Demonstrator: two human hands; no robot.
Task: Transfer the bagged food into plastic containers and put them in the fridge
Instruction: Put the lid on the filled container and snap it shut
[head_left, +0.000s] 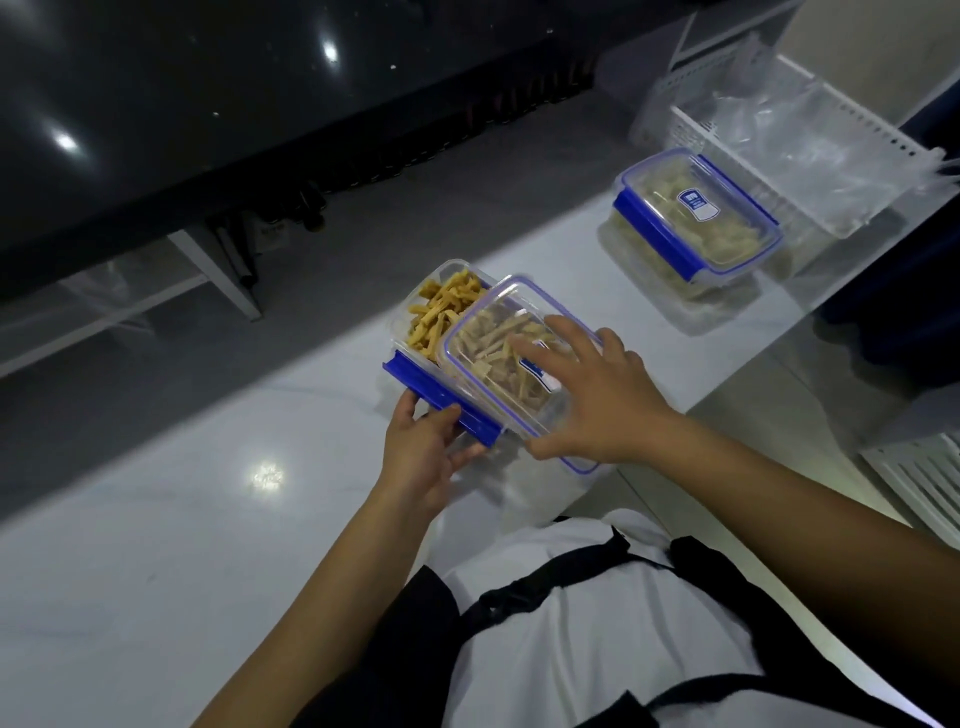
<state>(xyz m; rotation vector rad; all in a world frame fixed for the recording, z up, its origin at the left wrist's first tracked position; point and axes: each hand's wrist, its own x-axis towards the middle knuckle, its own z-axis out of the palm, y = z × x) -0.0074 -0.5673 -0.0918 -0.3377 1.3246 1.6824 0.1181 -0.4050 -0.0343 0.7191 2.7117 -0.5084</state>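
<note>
On glass shelf, left hand (423, 447) grips container (441, 332); right hand (592, 395) presses lid (498, 343).

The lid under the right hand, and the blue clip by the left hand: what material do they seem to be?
The lid looks like clear, glossy hard plastic: the food strips show through it, and it has a blue seal line round its edge. The blue clip looks like opaque, smooth moulded plastic, with ridges along its length. Neither can be confirmed by sight alone.
</note>
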